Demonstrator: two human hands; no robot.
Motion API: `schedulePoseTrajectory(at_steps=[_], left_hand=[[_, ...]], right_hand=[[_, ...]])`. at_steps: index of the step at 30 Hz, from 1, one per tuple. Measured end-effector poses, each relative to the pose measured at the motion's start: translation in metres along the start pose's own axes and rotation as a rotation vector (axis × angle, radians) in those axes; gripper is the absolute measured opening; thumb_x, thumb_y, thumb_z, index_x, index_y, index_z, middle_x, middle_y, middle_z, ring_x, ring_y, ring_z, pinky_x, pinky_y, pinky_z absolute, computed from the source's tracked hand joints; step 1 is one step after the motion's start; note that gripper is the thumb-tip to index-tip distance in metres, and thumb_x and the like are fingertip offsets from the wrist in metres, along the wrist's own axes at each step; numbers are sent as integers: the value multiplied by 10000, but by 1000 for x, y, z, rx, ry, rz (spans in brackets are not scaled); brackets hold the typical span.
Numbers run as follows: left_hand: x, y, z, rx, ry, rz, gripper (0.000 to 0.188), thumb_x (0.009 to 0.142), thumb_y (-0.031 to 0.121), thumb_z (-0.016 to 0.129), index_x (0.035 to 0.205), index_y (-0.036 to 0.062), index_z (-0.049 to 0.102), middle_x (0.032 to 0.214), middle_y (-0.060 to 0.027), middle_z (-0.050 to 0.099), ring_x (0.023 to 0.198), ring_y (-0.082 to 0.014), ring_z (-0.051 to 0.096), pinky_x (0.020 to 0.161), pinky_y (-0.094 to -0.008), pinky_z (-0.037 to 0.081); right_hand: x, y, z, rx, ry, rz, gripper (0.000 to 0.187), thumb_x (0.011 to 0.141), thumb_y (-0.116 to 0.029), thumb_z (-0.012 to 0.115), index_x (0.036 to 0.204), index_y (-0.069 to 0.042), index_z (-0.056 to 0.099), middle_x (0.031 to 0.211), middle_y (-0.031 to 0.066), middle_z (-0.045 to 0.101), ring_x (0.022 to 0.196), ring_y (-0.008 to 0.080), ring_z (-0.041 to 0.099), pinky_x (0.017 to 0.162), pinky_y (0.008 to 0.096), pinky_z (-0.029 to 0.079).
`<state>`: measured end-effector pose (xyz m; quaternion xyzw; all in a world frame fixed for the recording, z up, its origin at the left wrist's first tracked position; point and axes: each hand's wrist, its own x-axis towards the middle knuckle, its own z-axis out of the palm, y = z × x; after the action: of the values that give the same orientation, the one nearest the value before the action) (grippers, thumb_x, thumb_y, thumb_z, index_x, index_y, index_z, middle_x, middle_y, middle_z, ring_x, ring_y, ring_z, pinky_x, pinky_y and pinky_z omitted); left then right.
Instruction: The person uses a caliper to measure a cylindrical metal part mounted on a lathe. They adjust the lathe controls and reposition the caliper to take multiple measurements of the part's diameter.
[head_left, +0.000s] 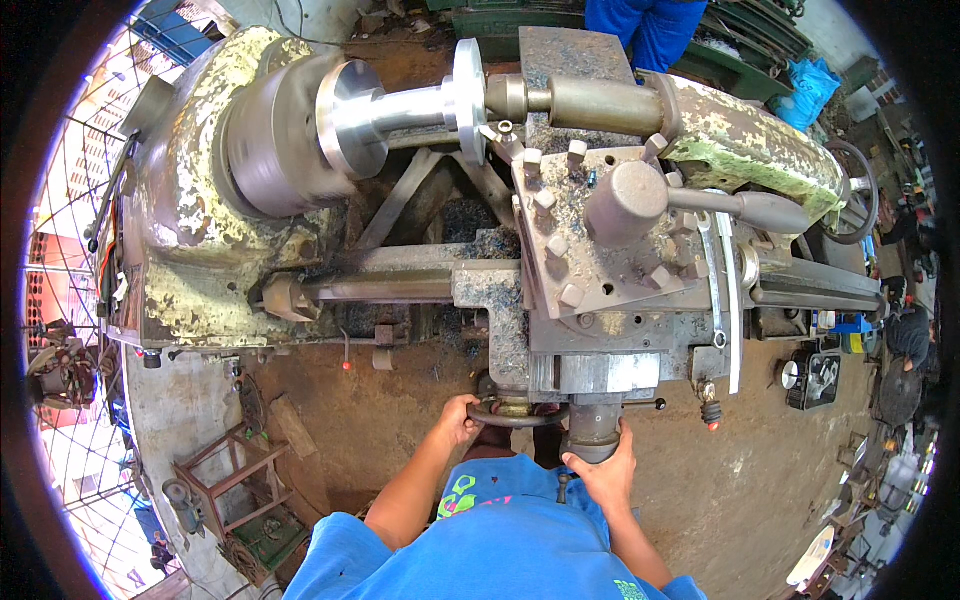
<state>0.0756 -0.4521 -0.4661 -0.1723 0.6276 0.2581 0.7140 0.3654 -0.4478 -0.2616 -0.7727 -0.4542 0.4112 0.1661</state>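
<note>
My left hand [459, 419] is closed on the rim of a handwheel [515, 415] at the front of a metal lathe. My right hand [606, 472] wraps round the round cross-slide dial [595, 440], which has a small crank handle [563, 488] below it. Beyond them, a shiny spool-shaped metal workpiece [415, 110] with two flanges sits between the motion-blurred chuck [285, 135] and the tailstock centre [507, 97]. The square tool post [590, 270] stands by its right flange, and metal chips lie on top of it. A cutting tip there is too small to make out.
An open-end wrench [712, 285] and a white strip [731, 310] lie right of the tool post lever [740, 207]. A lever with a red knob [347, 365] hangs under the bed. A metal-framed stand [240, 480] is at left. Someone in blue trousers [648, 30] stands behind the lathe.
</note>
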Motion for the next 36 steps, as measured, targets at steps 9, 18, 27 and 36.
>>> schedulePoseTrajectory(at_steps=[9, 18, 27, 36], left_hand=[[-32, -34, 51, -46, 318, 323, 523, 879, 141, 532, 1364, 67, 350, 584, -48, 452, 382, -146, 384, 324, -302, 268], [-50, -30, 60, 20, 323, 303, 659, 918, 167, 518, 1506, 115, 226, 622, -56, 449, 418, -161, 404, 335, -322, 309], [-36, -32, 42, -26, 203, 305, 746, 913, 187, 538, 1553, 115, 163, 637, -69, 470, 417, -164, 401, 341, -315, 318], [-63, -44, 78, 57, 378, 322, 779, 965, 212, 509, 1573, 111, 32, 641, -89, 507, 414, -177, 436, 342, -325, 353]], right_hand=[[1, 4, 0, 29, -2, -15, 1116, 552, -319, 930, 1414, 105, 361, 1218, 334, 604, 1140, 431, 615, 972, 460, 494], [1, 3, 1, 24, 15, -28, 1100, 557, -305, 924, 1427, 75, 368, 1204, 326, 616, 1124, 419, 628, 959, 455, 505], [1, 5, 1, 19, 2, 5, 1097, 554, -307, 926, 1422, 73, 374, 1196, 315, 621, 1114, 420, 630, 959, 454, 507], [1, 10, 5, 50, 15, -4, 1088, 553, -307, 928, 1414, 72, 381, 1216, 319, 608, 1139, 429, 612, 974, 460, 494]])
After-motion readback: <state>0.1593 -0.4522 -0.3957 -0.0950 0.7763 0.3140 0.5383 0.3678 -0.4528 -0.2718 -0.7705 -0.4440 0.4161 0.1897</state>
